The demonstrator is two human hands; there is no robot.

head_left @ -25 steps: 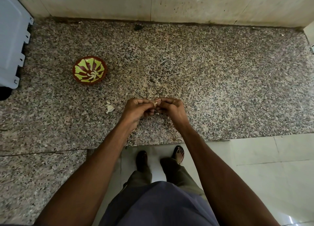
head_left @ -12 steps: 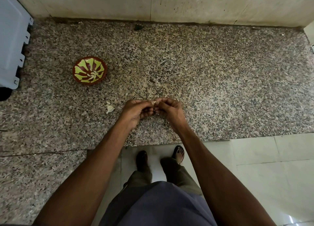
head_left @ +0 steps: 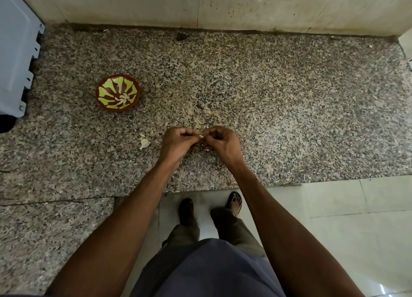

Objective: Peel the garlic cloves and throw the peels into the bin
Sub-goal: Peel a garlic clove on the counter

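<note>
Head camera is looking down on a speckled granite counter point(head_left: 289, 109), where the left hand point(head_left: 178, 141) and right hand point(head_left: 223, 142) are meeting, curled fingers of both pinching a small pale garlic clove point(head_left: 201, 136) between them. Loose white garlic peels point(head_left: 144, 143) are lying just left of the hands, and a red-brown bowl with yellow-green petal pattern point(head_left: 118, 93) is sitting farther left, holding pale cloves.

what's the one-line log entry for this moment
step: peeling | left hand + right hand: pinch garlic clove over counter | peels: on counter | bowl: far left | bin: unseen
</note>
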